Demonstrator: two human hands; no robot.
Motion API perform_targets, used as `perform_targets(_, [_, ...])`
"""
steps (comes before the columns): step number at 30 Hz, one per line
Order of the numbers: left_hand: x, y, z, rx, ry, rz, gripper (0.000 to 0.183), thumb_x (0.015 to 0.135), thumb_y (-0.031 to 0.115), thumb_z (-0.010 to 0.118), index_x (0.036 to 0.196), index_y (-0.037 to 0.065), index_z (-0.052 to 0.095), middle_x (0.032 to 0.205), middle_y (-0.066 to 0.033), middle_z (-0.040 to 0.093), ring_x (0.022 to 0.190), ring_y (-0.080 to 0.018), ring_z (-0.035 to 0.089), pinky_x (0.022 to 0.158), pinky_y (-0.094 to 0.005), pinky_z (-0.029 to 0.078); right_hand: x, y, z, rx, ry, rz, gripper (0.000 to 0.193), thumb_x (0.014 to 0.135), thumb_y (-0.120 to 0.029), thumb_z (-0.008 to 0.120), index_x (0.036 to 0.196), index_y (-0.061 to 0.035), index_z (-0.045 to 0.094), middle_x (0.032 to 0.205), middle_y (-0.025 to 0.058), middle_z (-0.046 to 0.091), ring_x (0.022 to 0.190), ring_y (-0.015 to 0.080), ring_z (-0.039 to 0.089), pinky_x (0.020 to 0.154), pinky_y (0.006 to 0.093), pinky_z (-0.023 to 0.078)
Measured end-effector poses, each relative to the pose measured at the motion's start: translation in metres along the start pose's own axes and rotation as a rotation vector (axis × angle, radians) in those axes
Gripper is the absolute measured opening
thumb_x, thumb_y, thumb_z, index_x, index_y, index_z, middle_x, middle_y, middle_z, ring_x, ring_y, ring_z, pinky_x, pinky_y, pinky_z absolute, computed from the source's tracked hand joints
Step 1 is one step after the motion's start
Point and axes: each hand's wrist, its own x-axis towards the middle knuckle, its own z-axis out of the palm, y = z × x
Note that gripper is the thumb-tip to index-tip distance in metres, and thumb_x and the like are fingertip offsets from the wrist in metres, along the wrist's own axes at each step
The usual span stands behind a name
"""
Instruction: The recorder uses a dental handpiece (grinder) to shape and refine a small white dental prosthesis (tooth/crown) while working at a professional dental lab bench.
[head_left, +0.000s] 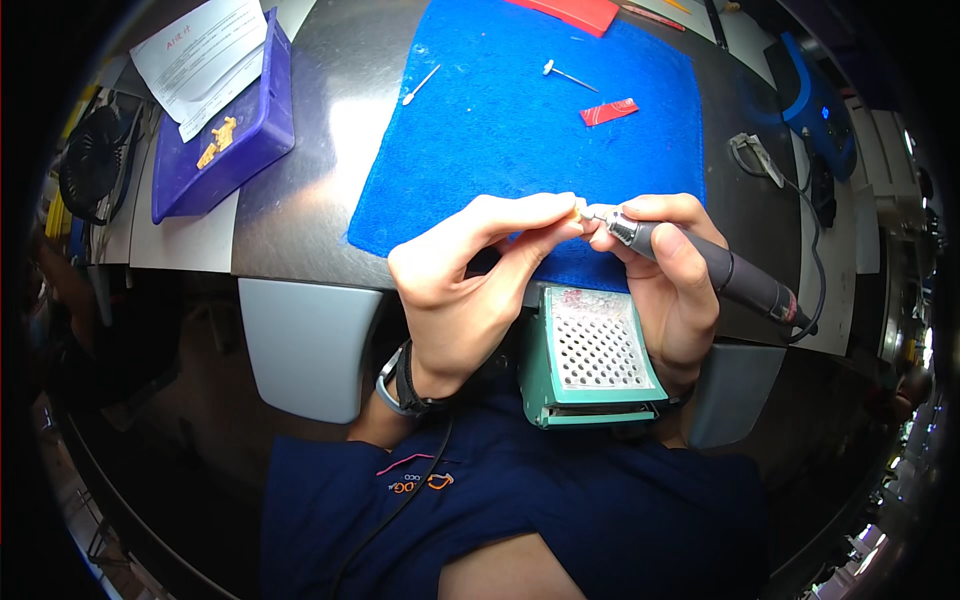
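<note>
Head view: left grip (465,272) pinches a seemingly yellow piece (578,214) between fingertips (560,205); right grip (668,288) clasps a dark handpiece (738,272).

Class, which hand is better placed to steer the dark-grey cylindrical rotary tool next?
Probably the right hand: it grips the rotary tool, while the left hand pinches a small yellowish piece near the tip.

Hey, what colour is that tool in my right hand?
The tool is mostly dark grey, best seen in the head view.
</note>
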Motion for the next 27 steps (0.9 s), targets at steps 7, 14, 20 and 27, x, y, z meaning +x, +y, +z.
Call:
perform_targets(7, [-0.0006, -0.0006, -0.0006, -0.006, -0.001, -0.004, 0.021, 0.084, -0.011, 0.073, 0.105, -0.006, 0.073, 0.097, -0.0147, 0.076, 0.089, -0.0186, 0.074, 0.081, -0.0288, 0.06, -0.0001, 0.0014, 0.0001, 0.006, -0.014, -0.019, 0.025, 0.094, -0.009, 0.054, 0.108, 0.0106, 0.062, 0.101, 0.025, 0.07, 0.093, 0.0261, 0.069, 0.091, 0.0394, 0.054])
perform_targets(14, [-0.0004, -0.0001, -0.0012, -0.014, 0.003, -0.004, 0.02, 0.085, -0.011, 0.072, 0.104, -0.007, 0.073, 0.097, -0.0149, 0.076, 0.089, -0.0188, 0.074, 0.081, -0.0288, 0.06, -0.0003, 0.001, 0.0011, 0.006, 0.001, -0.011, 0.025, 0.095, -0.01, 0.054, 0.109, 0.0102, 0.062, 0.102, 0.0251, 0.07, 0.094, 0.0266, 0.069, 0.092, 0.04, 0.054])
perform_targets(20, [0.0003, 0.0012, -0.0007, -0.011, 0.001, -0.017, 0.02, 0.085, -0.011, 0.073, 0.104, -0.007, 0.073, 0.097, -0.0148, 0.076, 0.089, -0.0188, 0.074, 0.082, -0.0289, 0.06, -0.0001, 0.0, 0.0005, -0.009, 0.002, -0.005, 0.027, 0.095, -0.01, 0.054, 0.109, 0.0104, 0.062, 0.1, 0.0248, 0.07, 0.094, 0.0262, 0.069, 0.092, 0.0397, 0.054])
perform_targets(27, [-0.0002, -0.0014, -0.0006, -0.018, 0.004, -0.01, 0.02, 0.084, -0.011, 0.073, 0.104, -0.006, 0.074, 0.097, -0.015, 0.076, 0.089, -0.0189, 0.074, 0.082, -0.029, 0.06, 0.0003, 0.0005, -0.0005, -0.011, -0.028, -0.02, 0.027, 0.095, -0.011, 0.055, 0.109, 0.0105, 0.062, 0.1, 0.0248, 0.07, 0.094, 0.0264, 0.069, 0.092, 0.0396, 0.054])
